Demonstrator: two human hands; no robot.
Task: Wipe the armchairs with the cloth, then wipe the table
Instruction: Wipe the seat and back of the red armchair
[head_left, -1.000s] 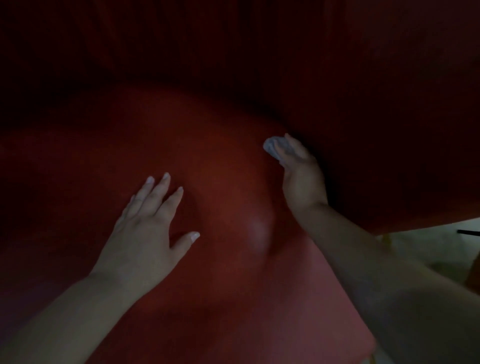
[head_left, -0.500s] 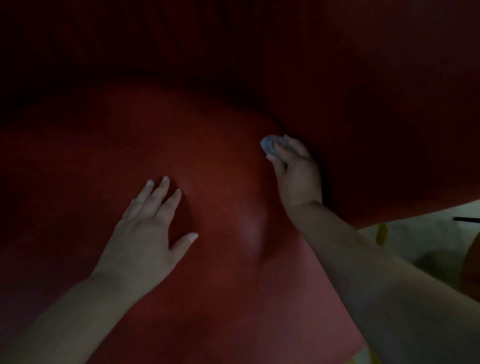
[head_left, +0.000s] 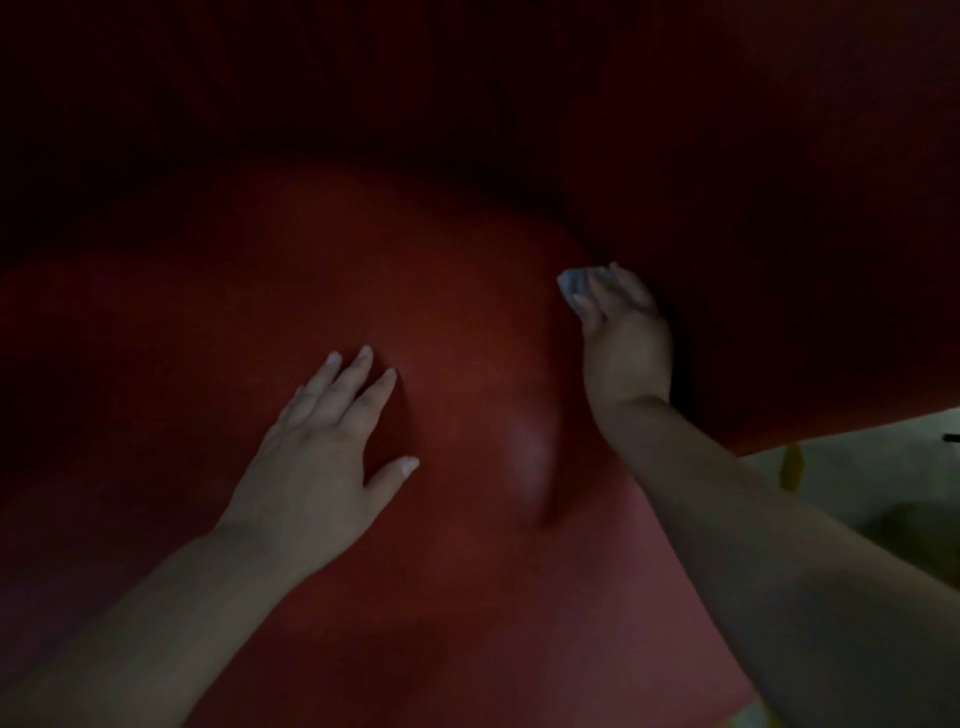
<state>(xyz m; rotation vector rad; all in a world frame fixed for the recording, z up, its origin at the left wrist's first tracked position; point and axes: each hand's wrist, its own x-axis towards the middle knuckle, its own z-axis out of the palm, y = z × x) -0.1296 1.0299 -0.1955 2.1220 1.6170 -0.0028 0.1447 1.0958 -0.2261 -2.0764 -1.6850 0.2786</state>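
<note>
A red armchair fills the dim view; its seat cushion (head_left: 322, 270) lies in front of me and its right arm (head_left: 779, 234) rises on the right. My right hand (head_left: 623, 338) holds a small pale grey cloth (head_left: 571, 285) at its fingertips, pressed into the crease between the seat and the right arm. Only a bit of the cloth shows past the fingers. My left hand (head_left: 322, 457) rests flat on the seat with its fingers spread and straight.
A pale floor (head_left: 883, 478) shows at the lower right, below the chair's arm. A small yellow thing (head_left: 789, 465) hangs there beside the chair's edge. The back of the chair is in deep shadow.
My right hand with the cloth has shifted slightly along the crease beside the chair's arm. My left hand has stayed in place on the seat.
</note>
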